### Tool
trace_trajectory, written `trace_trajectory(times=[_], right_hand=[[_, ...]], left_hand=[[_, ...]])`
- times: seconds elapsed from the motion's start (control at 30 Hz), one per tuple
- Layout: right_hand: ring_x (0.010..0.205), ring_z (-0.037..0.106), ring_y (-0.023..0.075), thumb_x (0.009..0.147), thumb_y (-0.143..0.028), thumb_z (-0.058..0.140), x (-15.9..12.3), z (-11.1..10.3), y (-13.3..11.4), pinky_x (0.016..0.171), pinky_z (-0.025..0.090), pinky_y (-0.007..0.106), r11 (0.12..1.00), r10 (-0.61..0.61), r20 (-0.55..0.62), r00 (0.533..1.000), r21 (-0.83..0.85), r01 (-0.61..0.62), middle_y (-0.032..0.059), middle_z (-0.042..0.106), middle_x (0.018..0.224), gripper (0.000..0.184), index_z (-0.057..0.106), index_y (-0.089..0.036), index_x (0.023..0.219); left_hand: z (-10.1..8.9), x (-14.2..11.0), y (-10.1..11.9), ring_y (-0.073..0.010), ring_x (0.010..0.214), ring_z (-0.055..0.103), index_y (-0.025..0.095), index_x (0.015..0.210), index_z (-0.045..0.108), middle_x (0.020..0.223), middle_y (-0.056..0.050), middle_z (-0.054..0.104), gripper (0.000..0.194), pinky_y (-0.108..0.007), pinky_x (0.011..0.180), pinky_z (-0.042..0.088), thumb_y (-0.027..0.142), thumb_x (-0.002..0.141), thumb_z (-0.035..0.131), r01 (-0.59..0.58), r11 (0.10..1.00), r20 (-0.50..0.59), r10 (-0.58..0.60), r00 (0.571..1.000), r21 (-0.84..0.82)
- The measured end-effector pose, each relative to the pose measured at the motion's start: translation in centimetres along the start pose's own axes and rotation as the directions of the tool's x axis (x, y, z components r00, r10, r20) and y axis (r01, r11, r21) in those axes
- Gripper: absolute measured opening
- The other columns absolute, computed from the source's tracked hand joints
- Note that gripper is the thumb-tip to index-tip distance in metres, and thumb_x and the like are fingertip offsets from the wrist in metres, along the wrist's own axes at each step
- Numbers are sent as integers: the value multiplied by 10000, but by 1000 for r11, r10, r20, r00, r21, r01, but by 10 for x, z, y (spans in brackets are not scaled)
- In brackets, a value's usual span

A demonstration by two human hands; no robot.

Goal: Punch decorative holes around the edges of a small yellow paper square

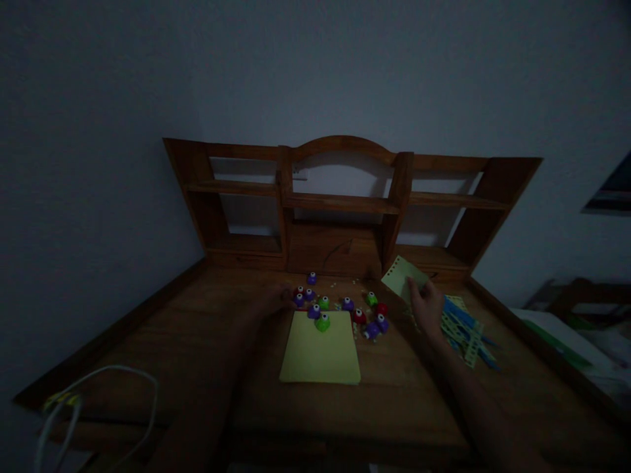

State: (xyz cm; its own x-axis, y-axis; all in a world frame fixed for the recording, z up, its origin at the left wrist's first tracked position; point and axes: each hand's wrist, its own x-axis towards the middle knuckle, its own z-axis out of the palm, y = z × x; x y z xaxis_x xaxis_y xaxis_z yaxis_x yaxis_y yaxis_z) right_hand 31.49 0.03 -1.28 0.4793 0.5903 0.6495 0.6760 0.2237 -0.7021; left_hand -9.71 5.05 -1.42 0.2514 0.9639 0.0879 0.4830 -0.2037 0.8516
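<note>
My right hand (pixel 426 305) is closed on a pale yellow sheet of paper (pixel 401 277) with a row of punched holes along one edge, raised over the right side of the desk. At the left edge of a cluster of one-eyed toy figures, my left hand (pixel 280 299) is beside a purple figure (pixel 299 301); its fingers are dark and blurred, and contact is unclear. A square yellow pad (pixel 321 348) lies in front of me. On its top edge sit a green figure (pixel 323 322) and another purple figure (pixel 314 311).
Red figures (pixel 359 316), more purple ones (pixel 347 304) and small pale bits lie around the pad. Yellow and blue perforated strips (pixel 463 328) are piled at right. A wooden shelf unit (pixel 340 203) stands at the back; a white cable (pixel 113 368) loops at front left.
</note>
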Motion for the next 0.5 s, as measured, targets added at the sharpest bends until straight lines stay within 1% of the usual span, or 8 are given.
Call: trace_trajectory(times=[0.13, 0.23, 0.3, 0.33, 0.37, 0.4, 0.43, 0.5], right_hand=[[556, 421, 143, 845, -562, 499, 0, -2, 2, 515, 271, 241, 1000, -24, -1, 1000, -6, 24, -21, 488, 577, 434, 560, -155, 708], [552, 429, 146, 854, -560, 484, 0, -2, 4, 517, 270, 244, 999, -21, 18, 1000, -35, 21, -19, 493, 571, 437, 561, -155, 711], [541, 428, 145, 859, -564, 471, 0, 0, 5, 518, 273, 247, 999, -9, 22, 1000, -45, 9, -14, 510, 572, 446, 561, -154, 708], [537, 429, 146, 860, -567, 465, 0, 0, 4, 518, 276, 250, 999, -2, 19, 1000, -47, 3, -10, 518, 572, 452, 560, -154, 703], [536, 433, 147, 860, -571, 459, 0, 1, 4, 520, 279, 253, 999, 2, 16, 1000, -45, -1, -6, 526, 576, 458, 560, -155, 697], [538, 438, 149, 859, -575, 457, 0, 1, 3, 522, 285, 256, 999, 3, 15, 1000, -40, -2, -2, 535, 582, 462, 561, -156, 695], [537, 441, 151, 857, -580, 456, 0, 1, 3, 524, 289, 258, 999, 3, 11, 1000, -35, -3, 2, 540, 584, 467, 562, -157, 692], [532, 435, 152, 852, -591, 451, 0, 2, 3, 524, 293, 261, 1000, 3, -1, 1000, -25, -3, 8, 548, 587, 478, 567, -156, 691]], left_hand=[[-10, 10, -10, -190, 623, 577, 179, 655, 651, 675, -36, 668, 169, -266, 572, 421, 281, 549, 733, -17, 998, -29, 19, 999, 67], [-12, 13, -3, -205, 667, 596, 170, 746, 650, 715, -54, 670, 246, -275, 588, 428, 401, 663, 673, -15, 997, -138, 26, 990, 82], [-7, 15, 11, -209, 743, 602, 178, 801, 645, 779, -56, 672, 286, -276, 640, 437, 454, 737, 607, -39, 993, -246, 66, 967, 114], [-1, 16, 21, -206, 787, 604, 184, 811, 643, 818, -55, 672, 289, -275, 684, 441, 462, 768, 576, -72, 986, -323, 119, 939, 153], [6, 17, 32, -204, 826, 604, 190, 821, 643, 859, -54, 673, 290, -275, 729, 443, 461, 799, 542, -105, 973, -361, 175, 916, 206], [16, 19, 44, -201, 849, 604, 192, 831, 644, 883, -56, 673, 297, -275, 759, 443, 452, 834, 498, -149, 959, -367, 232, 901, 241], [28, 20, 57, -194, 856, 607, 192, 851, 643, 900, -57, 672, 306, -272, 777, 444, 434, 865, 457, -206, 945, -343, 288, 894, 255], [57, 21, 85, -181, 847, 614, 193, 917, 638, 922, -55, 673, 297, -262, 775, 450, 391, 897, 419, -334, 900, -199, 395, 897, 279]])
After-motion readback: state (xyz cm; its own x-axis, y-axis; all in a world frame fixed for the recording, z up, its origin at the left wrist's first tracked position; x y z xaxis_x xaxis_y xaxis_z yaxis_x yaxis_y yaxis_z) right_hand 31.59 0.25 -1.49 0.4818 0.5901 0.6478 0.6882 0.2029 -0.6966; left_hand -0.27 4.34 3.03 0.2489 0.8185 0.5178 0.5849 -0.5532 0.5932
